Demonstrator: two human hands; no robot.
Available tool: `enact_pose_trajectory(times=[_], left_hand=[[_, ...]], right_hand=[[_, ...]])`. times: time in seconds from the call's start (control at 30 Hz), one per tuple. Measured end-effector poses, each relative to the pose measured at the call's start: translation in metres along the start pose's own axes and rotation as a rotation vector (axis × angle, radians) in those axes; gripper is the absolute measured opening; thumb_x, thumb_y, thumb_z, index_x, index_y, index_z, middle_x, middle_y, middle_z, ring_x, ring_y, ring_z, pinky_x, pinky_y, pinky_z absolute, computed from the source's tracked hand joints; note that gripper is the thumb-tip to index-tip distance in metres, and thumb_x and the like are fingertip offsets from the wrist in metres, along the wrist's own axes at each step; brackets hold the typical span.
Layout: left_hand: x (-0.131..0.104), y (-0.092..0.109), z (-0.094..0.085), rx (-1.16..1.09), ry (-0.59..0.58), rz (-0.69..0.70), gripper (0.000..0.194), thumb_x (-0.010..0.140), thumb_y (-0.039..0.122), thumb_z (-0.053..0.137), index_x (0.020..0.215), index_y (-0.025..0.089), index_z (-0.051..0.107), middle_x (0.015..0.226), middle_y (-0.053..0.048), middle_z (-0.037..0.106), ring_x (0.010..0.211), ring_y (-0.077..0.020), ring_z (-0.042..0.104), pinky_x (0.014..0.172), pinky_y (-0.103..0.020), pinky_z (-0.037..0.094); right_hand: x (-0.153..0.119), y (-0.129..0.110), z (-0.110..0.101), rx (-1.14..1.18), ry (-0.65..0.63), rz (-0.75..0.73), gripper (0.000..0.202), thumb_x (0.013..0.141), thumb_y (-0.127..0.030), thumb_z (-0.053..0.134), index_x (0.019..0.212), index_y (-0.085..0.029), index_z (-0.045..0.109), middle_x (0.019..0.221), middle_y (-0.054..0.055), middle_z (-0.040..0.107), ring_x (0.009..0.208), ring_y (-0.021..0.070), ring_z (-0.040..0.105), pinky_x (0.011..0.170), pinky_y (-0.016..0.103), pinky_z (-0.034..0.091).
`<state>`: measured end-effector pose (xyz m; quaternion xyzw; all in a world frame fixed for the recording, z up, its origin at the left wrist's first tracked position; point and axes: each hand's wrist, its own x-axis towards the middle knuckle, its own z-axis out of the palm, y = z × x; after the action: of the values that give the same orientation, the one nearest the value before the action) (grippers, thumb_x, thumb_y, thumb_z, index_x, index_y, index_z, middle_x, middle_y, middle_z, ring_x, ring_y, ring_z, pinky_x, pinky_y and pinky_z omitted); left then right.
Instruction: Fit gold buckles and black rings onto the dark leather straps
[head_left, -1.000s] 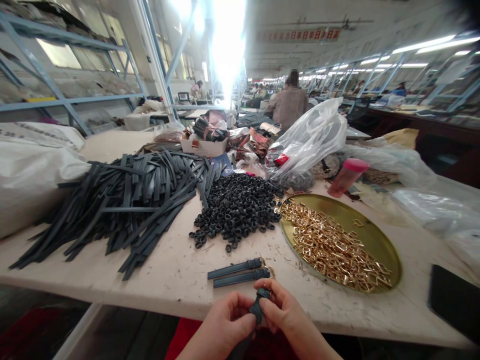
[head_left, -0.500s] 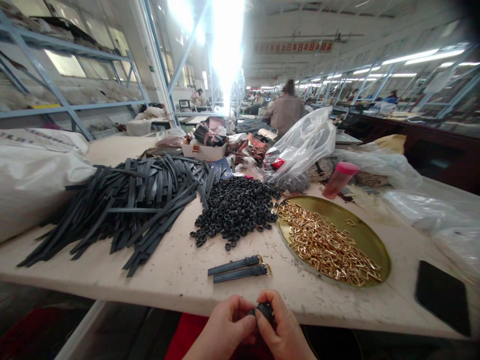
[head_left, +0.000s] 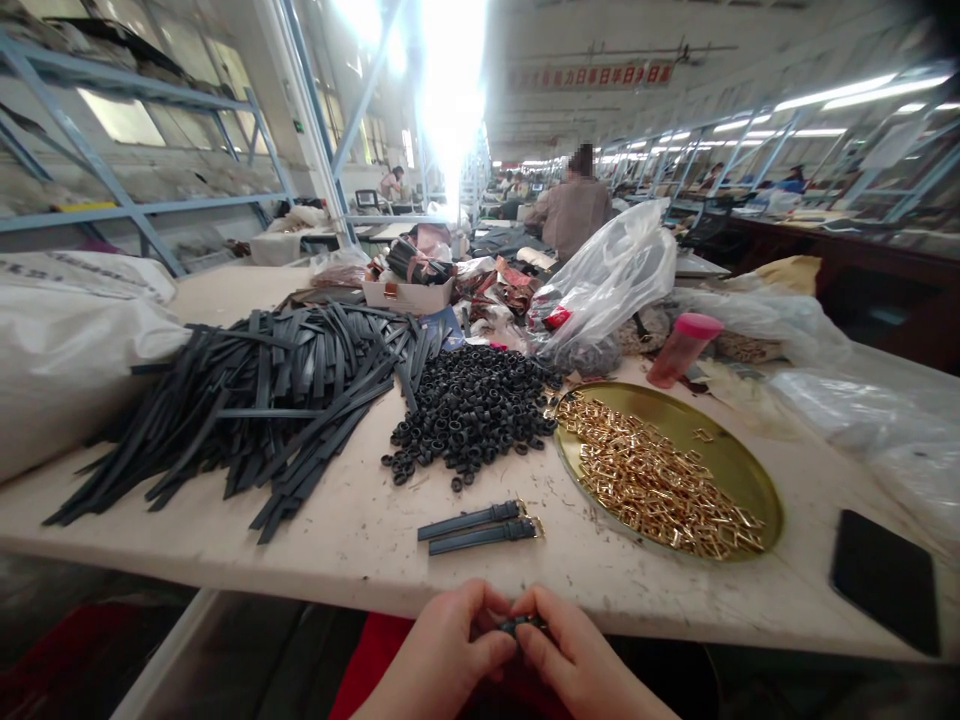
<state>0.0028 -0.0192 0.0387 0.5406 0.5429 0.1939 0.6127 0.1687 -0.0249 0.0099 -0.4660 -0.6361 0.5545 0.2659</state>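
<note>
On the white table (head_left: 360,540) edge, the left hand (head_left: 442,655) and right hand (head_left: 574,660) pinch a small dark strap piece (head_left: 523,627), lying sideways, left to right.

A: Straps (head_left: 255,410) in the heap were dark slate grey; loops (head_left: 471,410) black.

B: Noted. Tray (head_left: 739,470) brass-gold, buckles (head_left: 652,485) shiny gold. Bottle (head_left: 681,350) pink, cap deeper pink.

A: Phone (head_left: 885,580) plain black; table (head_left: 352,540) off-white, speckled with scuffs.
</note>
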Motion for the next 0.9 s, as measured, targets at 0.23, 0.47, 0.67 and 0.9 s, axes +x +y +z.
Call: enact_pose_trajectory(times=[0.23,0.47,0.67,0.9], left_hand=[[0.004,0.002,-0.011,0.113,-0.069,0.026,0.015,0.071,0.023,0.048,0.076,0.015,0.06,0.063,0.0,0.063,0.059,-0.0144,0.057,0.052,-0.02,0.039],[0.022,0.011,-0.026,0.428,0.001,0.115,0.029,0.08,0.029,0.039,0.069,0.018,0.064,0.061,-0.001,0.064,0.056,-0.0156,0.057,0.05,-0.021,0.036],[0.064,0.021,-0.046,0.737,0.326,0.342,0.025,0.083,0.027,0.042,0.089,0.018,0.065,0.086,-0.006,0.065,0.081,-0.0186,0.058,0.071,-0.025,0.041],[0.071,0.005,-0.141,0.953,0.657,0.153,0.028,0.088,0.025,0.034,0.097,0.017,0.059,0.098,-0.007,0.061,0.094,-0.0172,0.055,0.085,-0.026,0.038]], right_hand=[[0.005,0.021,0.006,-0.001,0.016,-0.053,0.036,0.087,-0.048,0.031,0.092,-0.018,0.05,0.065,0.0,0.054,0.055,0.0135,0.05,0.051,0.024,0.04],[0.03,0.011,0.001,-0.179,0.188,-0.147,0.027,0.088,-0.038,0.031,0.091,-0.02,0.052,0.076,0.004,0.063,0.068,0.0173,0.058,0.063,0.028,0.045],[0.097,-0.005,-0.025,-0.693,0.292,-0.253,0.022,0.084,-0.025,0.041,0.09,-0.017,0.06,0.091,0.01,0.064,0.085,0.0244,0.058,0.077,0.04,0.045],[0.112,0.044,-0.018,-0.911,0.313,-0.51,0.028,0.081,-0.028,0.051,0.104,-0.021,0.063,0.101,0.012,0.065,0.094,0.0268,0.059,0.081,0.042,0.048]])
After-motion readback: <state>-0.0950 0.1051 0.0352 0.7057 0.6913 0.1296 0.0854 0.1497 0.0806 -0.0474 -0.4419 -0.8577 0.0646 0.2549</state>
